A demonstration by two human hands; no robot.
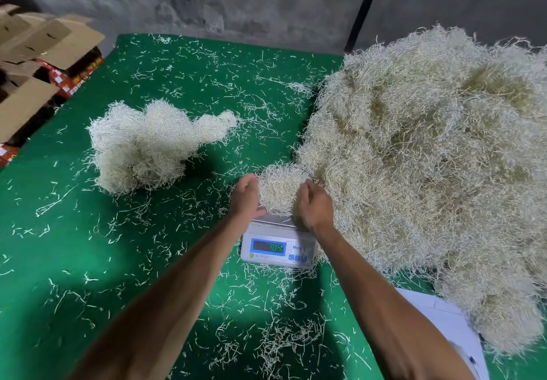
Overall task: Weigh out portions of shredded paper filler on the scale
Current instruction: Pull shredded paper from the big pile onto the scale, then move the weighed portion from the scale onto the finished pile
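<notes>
A small white digital scale [278,249] stands on the green table cover, its display lit with green digits. A clump of pale shredded paper [278,187] rests on its metal platform. My left hand [245,197] presses flat against the clump's left side with fingers straight. My right hand [313,205] cups the clump's right side, fingers curled into the strands. A very large heap of shredded paper [429,157] fills the right of the table and touches the clump. A smaller separate pile [148,145] lies to the left.
Loose paper strands litter the green cover [74,261]. Open cardboard boxes [35,63] are stacked off the table's left edge. A white sheet [438,311] lies under the heap at the lower right. A grey wall stands behind.
</notes>
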